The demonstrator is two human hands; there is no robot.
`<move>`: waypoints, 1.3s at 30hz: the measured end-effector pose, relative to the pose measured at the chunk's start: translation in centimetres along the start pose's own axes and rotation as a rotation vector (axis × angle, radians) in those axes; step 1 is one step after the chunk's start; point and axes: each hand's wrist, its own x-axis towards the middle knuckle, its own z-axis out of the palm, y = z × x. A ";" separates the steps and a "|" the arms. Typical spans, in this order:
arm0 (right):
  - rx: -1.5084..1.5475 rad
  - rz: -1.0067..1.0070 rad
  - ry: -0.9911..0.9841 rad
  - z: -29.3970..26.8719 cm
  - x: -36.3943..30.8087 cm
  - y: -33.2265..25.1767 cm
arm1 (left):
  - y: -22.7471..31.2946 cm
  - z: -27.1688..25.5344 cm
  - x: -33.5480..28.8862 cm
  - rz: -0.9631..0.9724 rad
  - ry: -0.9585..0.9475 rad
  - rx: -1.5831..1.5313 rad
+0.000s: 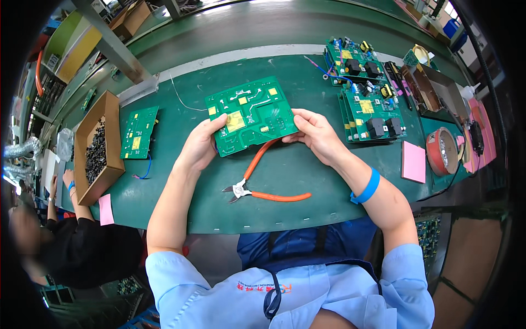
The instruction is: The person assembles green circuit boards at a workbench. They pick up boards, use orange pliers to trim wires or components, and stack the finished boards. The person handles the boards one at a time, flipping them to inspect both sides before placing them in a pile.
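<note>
You hold a green circuit board [267,116] in both hands above the green workbench [304,171].
Your left hand [201,143] grips its left edge, thumb on the face near a large yellow square [235,123]; your right hand [319,137] pinches its lower right corner. Orange-handled cutters [239,190] lie spread below it. A second board [141,131] lies left, beside a cardboard box [114,143] of small black components [95,154].

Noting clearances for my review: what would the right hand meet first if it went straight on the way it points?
Most likely the green circuit board, whose right edge the right hand grips. What lies beyond along that line is harder to judge in depth.
</note>
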 end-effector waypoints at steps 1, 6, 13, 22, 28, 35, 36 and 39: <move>0.005 0.000 0.002 0.0 0.0 0.1 | 0.0 0.2 0.0 0.002 0.010 -0.018; -0.005 -0.007 0.004 0.1 0.1 0.1 | 0.1 0.8 -0.3 0.035 0.027 -0.099; -0.015 -0.007 0.009 0.0 0.0 0.1 | 0.2 1.1 -0.4 0.073 0.006 -0.039; -0.012 -0.032 0.003 0.3 0.0 -0.1 | 0.2 0.8 -0.3 0.137 -0.081 -0.081; -0.022 -0.058 -0.007 0.4 -0.2 -0.4 | 0.5 1.0 -0.5 0.132 -0.072 -0.098; -0.027 -0.084 -0.034 0.3 -0.2 0.0 | 0.3 -0.6 -0.4 0.011 -0.067 0.054; -0.027 -0.084 -0.041 0.2 -0.2 0.0 | 0.2 -0.5 -0.4 0.006 -0.055 0.041; -0.029 -0.090 -0.036 0.3 -0.4 -0.1 | 0.1 -0.2 -0.3 -0.001 -0.031 -0.001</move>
